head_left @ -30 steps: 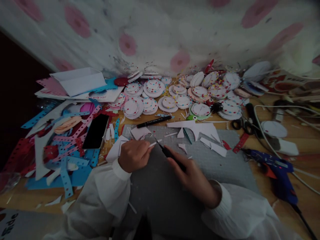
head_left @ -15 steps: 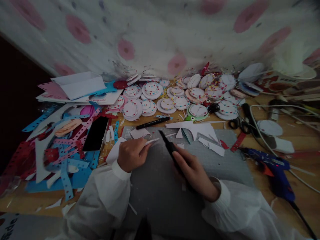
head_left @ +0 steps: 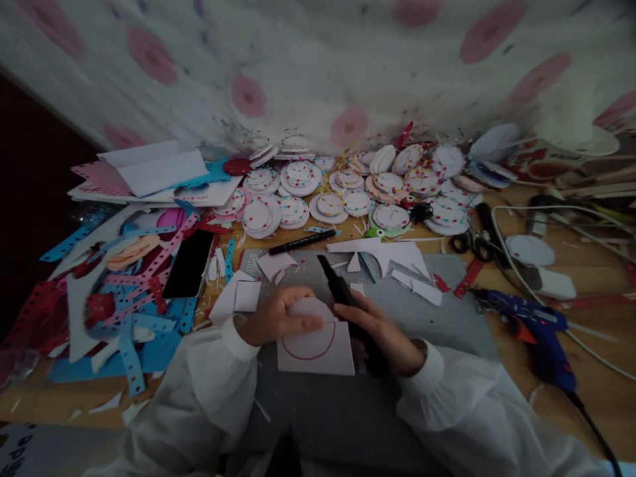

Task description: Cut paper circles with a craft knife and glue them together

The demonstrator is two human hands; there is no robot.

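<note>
My left hand is closed on a white foam board piece with a dark pink curve drawn on it. Its upper edge is rounded, and my thumb lies across the front. Just to the right, my right hand grips a black utility knife, blade end pointing up and away from me. The right fingers also come close to the board's right edge; whether they touch it I cannot tell. Under both hands lies a grey cutting mat.
White offcuts and a black marker lie beyond my hands. Several layered white discs fill the back. A phone and coloured scraps are left. Scissors and a blue glue gun with its cord are right.
The white board piece, seen edge-on before, now faces me with its pink curve visible. My left hand has moved right, close to the knife. A square white piece now shows left of it.
</note>
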